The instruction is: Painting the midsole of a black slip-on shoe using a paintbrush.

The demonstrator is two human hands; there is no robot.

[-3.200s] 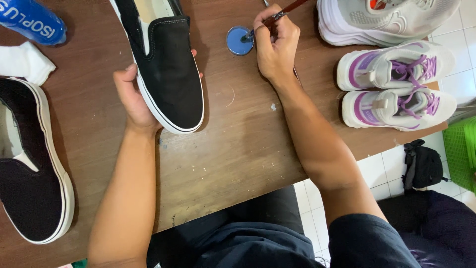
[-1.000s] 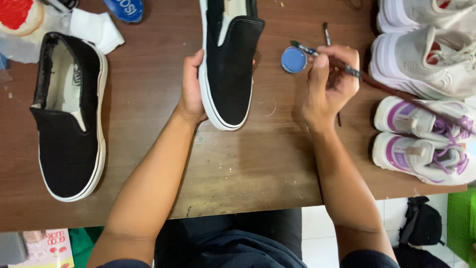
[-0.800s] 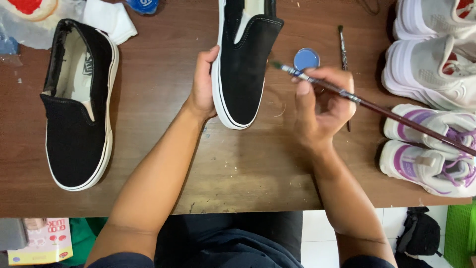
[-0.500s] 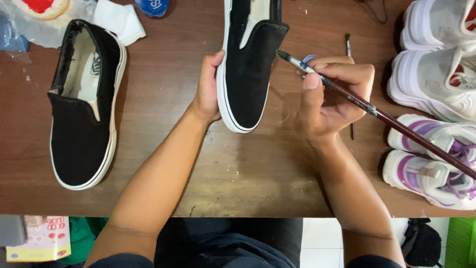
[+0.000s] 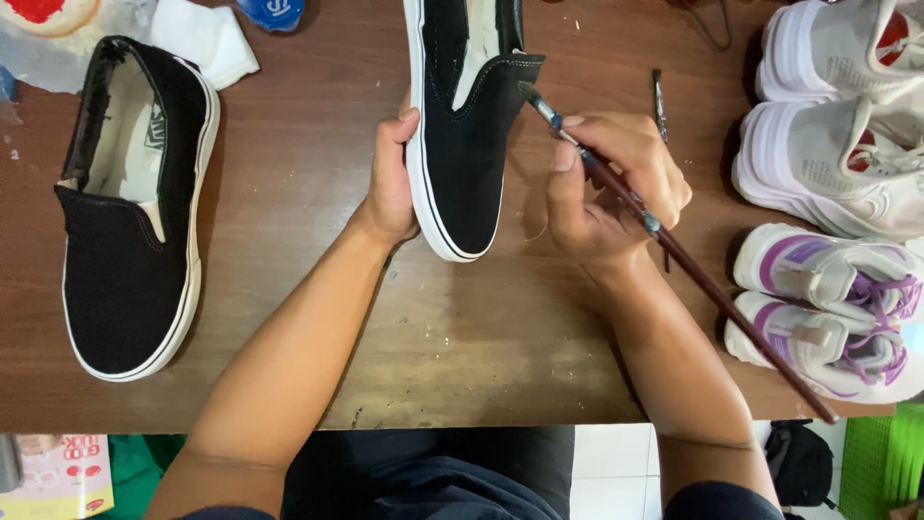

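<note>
My left hand (image 5: 390,178) grips the white sole edge of a black slip-on shoe (image 5: 467,125) lying toe toward me on the brown wooden table (image 5: 452,337). My right hand (image 5: 611,188) holds a long dark-handled paintbrush (image 5: 674,246). Its bristle tip sits at the shoe's right side, near the collar opening. My right hand hides the small blue paint lid seen earlier.
The matching black slip-on (image 5: 130,207) lies at the left. A second brush (image 5: 658,96) lies beyond my right hand. Two white sneakers (image 5: 837,125) and a white-and-purple pair (image 5: 828,308) line the right edge. A white cloth (image 5: 202,39) and a blue bottle cap end (image 5: 269,12) sit top left.
My right hand lifted the brush from the blue paint lid and brought its tip across to the shoe's right side. The left hand kept hold of the shoe.
</note>
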